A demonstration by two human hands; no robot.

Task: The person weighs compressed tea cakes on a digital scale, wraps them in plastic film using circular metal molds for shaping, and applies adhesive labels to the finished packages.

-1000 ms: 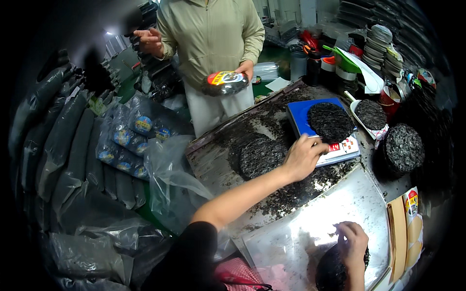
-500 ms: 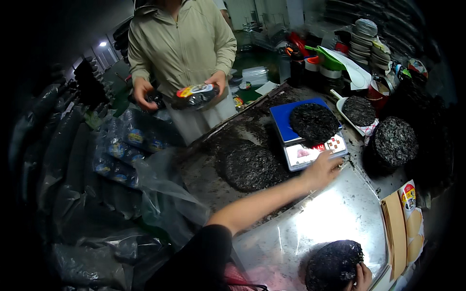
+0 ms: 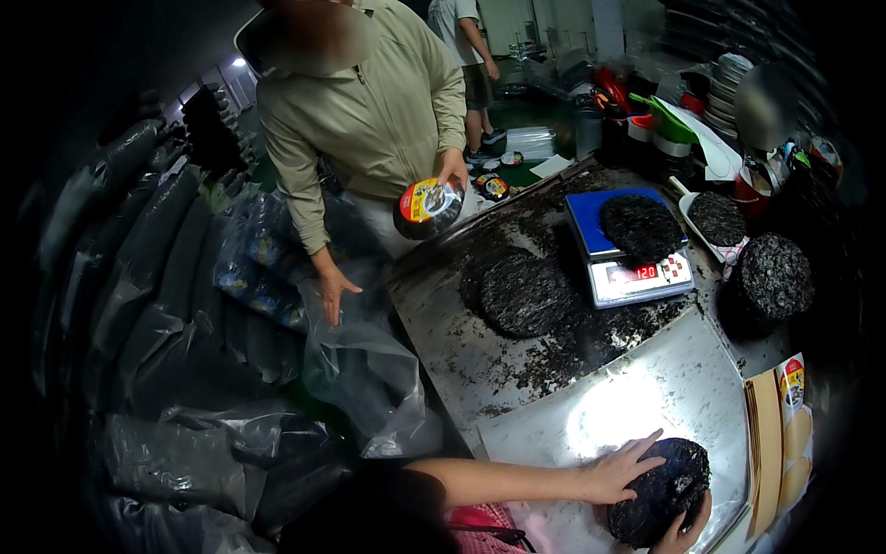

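A round black cake of what looks like dried seaweed (image 3: 666,489) stands tilted over the metal sheet near the lower edge. My right hand (image 3: 685,534) grips its lower right rim, the palm partly hidden. Against its upper left side lies my left hand (image 3: 620,473), fingers spread and touching the rim. Farther back, another seaweed cake (image 3: 639,226) rests on the blue plate of a digital scale (image 3: 591,222) with a lit red display. To the scale's left, a flat seaweed cake (image 3: 526,295) lies on the table among dark crumbs.
Across the table, a person in a beige jacket (image 3: 369,120) holds a labelled black package (image 3: 431,208). Seaweed cakes stack up at right (image 3: 775,272), beside a white scoop (image 3: 688,208) holding another. Brown card sleeves (image 3: 764,443) line the right edge. Plastic bags (image 3: 360,360) hang at left.
My left hand has moved from the scale's front down to the cake at my right hand. The other person has lowered one hand toward the plastic bags and turned the package.
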